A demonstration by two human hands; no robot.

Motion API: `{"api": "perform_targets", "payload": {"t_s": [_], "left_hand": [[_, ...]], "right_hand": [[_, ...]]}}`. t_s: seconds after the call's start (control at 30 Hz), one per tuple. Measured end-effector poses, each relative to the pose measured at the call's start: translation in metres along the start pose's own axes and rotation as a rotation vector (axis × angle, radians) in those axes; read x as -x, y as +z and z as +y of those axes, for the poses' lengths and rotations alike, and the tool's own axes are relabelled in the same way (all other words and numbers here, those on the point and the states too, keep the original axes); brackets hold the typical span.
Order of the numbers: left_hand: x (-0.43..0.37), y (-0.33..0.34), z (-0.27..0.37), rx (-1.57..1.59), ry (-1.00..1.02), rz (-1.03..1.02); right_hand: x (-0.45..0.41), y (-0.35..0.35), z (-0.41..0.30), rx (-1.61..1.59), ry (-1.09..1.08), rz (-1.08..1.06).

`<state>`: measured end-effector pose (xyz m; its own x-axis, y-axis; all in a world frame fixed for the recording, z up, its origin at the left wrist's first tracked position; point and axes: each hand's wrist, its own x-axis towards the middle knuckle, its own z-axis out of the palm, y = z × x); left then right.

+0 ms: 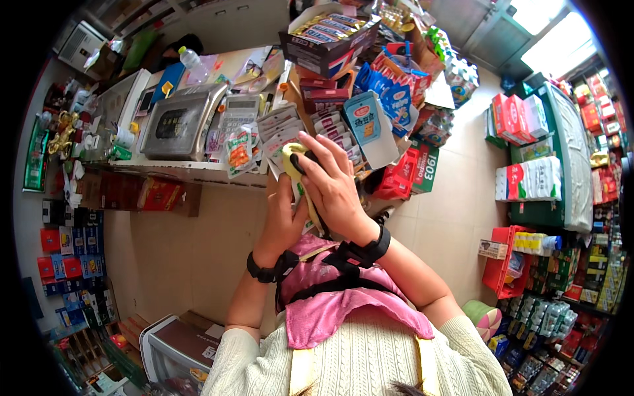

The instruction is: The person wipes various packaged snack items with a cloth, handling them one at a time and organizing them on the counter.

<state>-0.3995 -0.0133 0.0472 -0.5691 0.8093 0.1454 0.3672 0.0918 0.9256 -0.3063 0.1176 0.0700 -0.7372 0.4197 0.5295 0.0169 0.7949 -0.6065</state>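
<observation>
Between my two hands is a yellow-green cloth-like item (292,154) with a black part, partly covered by fingers. My left hand (286,210) holds it from the left, fingers pointing up. Over its upper right side lies my right hand (329,180), palm down and fingers extended. Just beyond my fingertips are grey-white snack packets (281,129) in a display box. A calculator (239,117) and an orange-and-white snack packet (239,151) lie to the left on the counter. A blue open snack box (365,121) stands right of my right hand.
A metal tin (182,123) and a plastic bottle (194,62) stand on the counter (198,171). Beyond my hands is an open box of chocolate bars (317,52). Red and green cartons (425,166) sit lower right of it. Stocked shelves (597,262) line the right side.
</observation>
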Motion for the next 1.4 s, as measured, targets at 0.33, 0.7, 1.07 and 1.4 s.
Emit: {"api": "perform_targets", "payload": {"t_s": [0.33, 0.7, 1.07, 1.4], "left_hand": [[0.016, -0.008, 0.018, 0.140, 0.052, 0.130], [0.012, -0.020, 0.009, 0.491, -0.057, 0.184], [0.003, -0.013, 0.008, 0.712, -0.184, 0.301], [0.002, -0.022, -0.013, 0.727, -0.163, 0.399]], "right_hand": [[0.011, 0.018, 0.039, -0.246, 0.108, -0.117], [0.017, -0.017, 0.034, -0.413, 0.384, 0.138], [0.030, -0.014, -0.001, -0.152, -0.018, -0.096], [0.046, -0.033, 0.023, -0.307, -0.086, -0.351]]}}
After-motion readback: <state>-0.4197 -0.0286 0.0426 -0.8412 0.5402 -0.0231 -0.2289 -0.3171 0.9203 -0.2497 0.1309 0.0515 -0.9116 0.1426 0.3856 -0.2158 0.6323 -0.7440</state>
